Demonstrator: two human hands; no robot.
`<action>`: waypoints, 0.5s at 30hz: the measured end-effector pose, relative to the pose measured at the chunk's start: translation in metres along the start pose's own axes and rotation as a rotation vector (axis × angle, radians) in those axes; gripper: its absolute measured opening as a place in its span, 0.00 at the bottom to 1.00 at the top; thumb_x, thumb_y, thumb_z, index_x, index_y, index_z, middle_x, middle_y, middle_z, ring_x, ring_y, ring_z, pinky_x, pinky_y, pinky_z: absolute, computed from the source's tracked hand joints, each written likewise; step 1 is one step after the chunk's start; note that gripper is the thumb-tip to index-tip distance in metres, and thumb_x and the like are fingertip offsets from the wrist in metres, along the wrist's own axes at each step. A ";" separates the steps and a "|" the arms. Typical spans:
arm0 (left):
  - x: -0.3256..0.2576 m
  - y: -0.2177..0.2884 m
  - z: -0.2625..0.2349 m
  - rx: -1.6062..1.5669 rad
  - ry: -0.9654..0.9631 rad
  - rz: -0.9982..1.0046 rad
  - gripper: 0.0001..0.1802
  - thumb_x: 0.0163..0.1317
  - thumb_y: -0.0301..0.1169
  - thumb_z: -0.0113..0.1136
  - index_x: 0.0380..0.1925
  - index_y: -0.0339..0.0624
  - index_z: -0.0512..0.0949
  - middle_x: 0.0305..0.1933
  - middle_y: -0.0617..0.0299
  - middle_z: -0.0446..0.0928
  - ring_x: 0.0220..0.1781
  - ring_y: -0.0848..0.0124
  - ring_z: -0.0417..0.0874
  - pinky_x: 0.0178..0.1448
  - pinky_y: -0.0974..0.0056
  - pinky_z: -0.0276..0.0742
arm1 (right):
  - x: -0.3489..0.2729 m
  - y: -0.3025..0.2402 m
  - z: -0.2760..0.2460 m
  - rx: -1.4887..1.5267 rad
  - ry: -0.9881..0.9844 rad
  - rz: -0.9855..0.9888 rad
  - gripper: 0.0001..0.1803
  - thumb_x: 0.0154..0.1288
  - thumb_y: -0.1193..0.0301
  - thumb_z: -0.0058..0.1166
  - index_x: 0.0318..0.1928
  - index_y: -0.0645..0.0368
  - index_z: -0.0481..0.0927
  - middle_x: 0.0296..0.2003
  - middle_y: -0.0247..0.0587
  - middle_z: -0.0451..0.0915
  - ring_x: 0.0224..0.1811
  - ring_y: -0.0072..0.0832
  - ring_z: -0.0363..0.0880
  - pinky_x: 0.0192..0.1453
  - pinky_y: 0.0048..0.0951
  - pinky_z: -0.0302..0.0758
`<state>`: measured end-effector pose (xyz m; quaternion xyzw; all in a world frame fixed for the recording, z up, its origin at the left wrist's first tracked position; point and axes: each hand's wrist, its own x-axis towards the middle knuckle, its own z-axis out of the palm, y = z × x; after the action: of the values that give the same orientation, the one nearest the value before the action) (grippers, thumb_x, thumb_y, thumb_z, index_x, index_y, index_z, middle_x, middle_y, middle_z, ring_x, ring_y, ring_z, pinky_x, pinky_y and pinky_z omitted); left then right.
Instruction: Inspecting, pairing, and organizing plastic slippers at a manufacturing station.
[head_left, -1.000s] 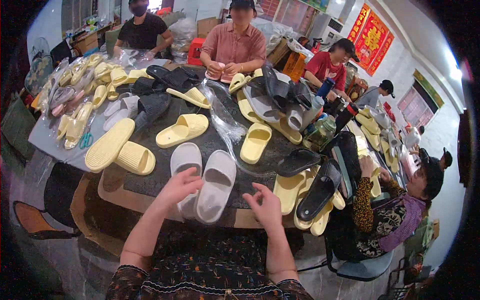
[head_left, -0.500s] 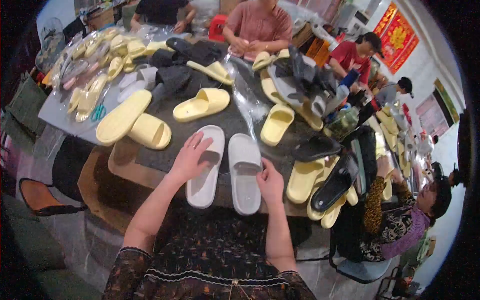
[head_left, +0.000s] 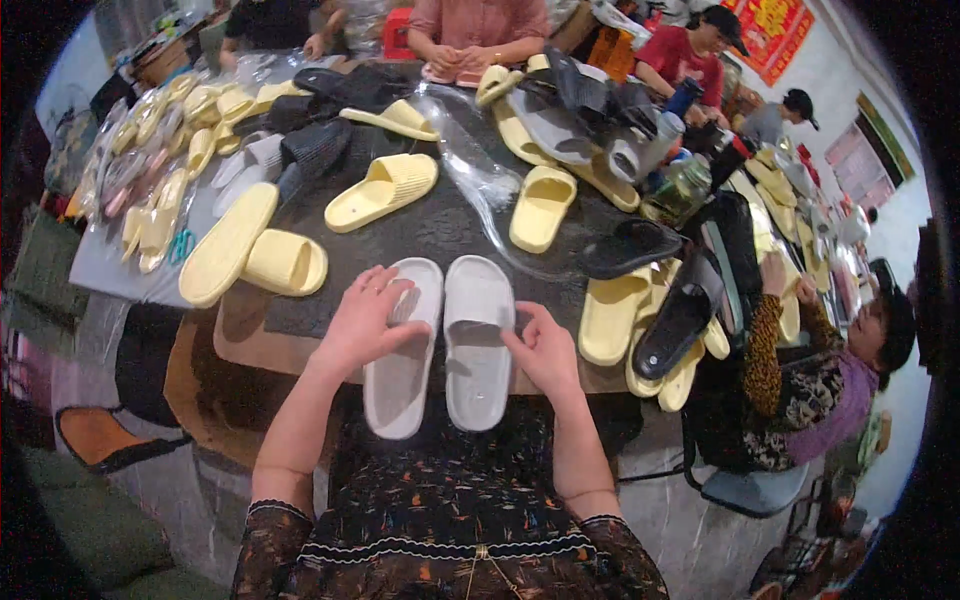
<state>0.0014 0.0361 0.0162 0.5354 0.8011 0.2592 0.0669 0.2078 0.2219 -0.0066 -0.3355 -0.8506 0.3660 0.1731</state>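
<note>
Two light grey slide slippers lie side by side at the near edge of the table, toes pointing away from me. Across the strap of the left grey slipper (head_left: pixel 396 392) rests my left hand (head_left: pixel 372 318), its fingers spread and thumb over the inside. My right hand (head_left: pixel 544 352) is at the outer side of the right grey slipper (head_left: pixel 476 385), fingers loosely bent and apart, the thumb by the strap's edge. Both heels stick out past the table edge. Beyond them sits a yellow slipper (head_left: pixel 382 194), with another yellow slipper (head_left: pixel 542 210) to its right.
The dark table (head_left: pixel 300 318) carries a yellow pair (head_left: pixel 285 262) at left, black slippers (head_left: pixel 672 330) over yellow ones at right, and clear plastic film (head_left: pixel 478 175). Turquoise scissors (head_left: pixel 181 246) lie by bagged slippers. Co-workers sit across and at right; an orange-seated chair (head_left: pixel 105 437) stands at left.
The two grey slippers are closer together, nearly touching, and slightly nearer to me. My right hand's fingers have opened a little. The head view has shifted.
</note>
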 end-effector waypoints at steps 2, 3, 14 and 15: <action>0.017 -0.002 0.002 0.013 0.090 0.028 0.28 0.60 0.49 0.57 0.52 0.38 0.74 0.57 0.46 0.71 0.62 0.50 0.68 0.64 0.50 0.66 | 0.011 -0.007 0.001 0.077 0.023 -0.015 0.23 0.55 0.65 0.64 0.50 0.59 0.76 0.18 0.31 0.69 0.20 0.20 0.68 0.27 0.26 0.68; 0.028 -0.001 0.005 0.014 0.089 0.049 0.28 0.60 0.49 0.57 0.52 0.38 0.74 0.57 0.46 0.71 0.62 0.50 0.68 0.64 0.50 0.66 | 0.015 -0.010 0.002 0.156 0.024 -0.044 0.21 0.56 0.66 0.64 0.49 0.59 0.77 0.17 0.30 0.69 0.19 0.18 0.66 0.26 0.24 0.67; 0.085 -0.015 0.042 -0.044 -0.213 -0.275 0.16 0.50 0.44 0.63 0.38 0.54 0.82 0.42 0.51 0.79 0.46 0.55 0.80 0.51 0.55 0.76 | 0.073 -0.046 0.050 0.194 0.002 -0.168 0.15 0.59 0.63 0.60 0.45 0.56 0.81 0.19 0.37 0.74 0.21 0.27 0.73 0.30 0.30 0.71; 0.085 -0.017 0.048 -0.060 -0.172 -0.267 0.15 0.51 0.43 0.63 0.38 0.52 0.82 0.40 0.50 0.79 0.45 0.55 0.81 0.50 0.55 0.76 | 0.076 -0.047 0.053 0.198 0.006 -0.162 0.15 0.59 0.64 0.59 0.45 0.56 0.81 0.20 0.38 0.76 0.22 0.29 0.74 0.31 0.30 0.71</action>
<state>-0.0296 0.1238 -0.0184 0.4423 0.8483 0.2248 0.1850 0.1036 0.2244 -0.0036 -0.2481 -0.8340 0.4321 0.2371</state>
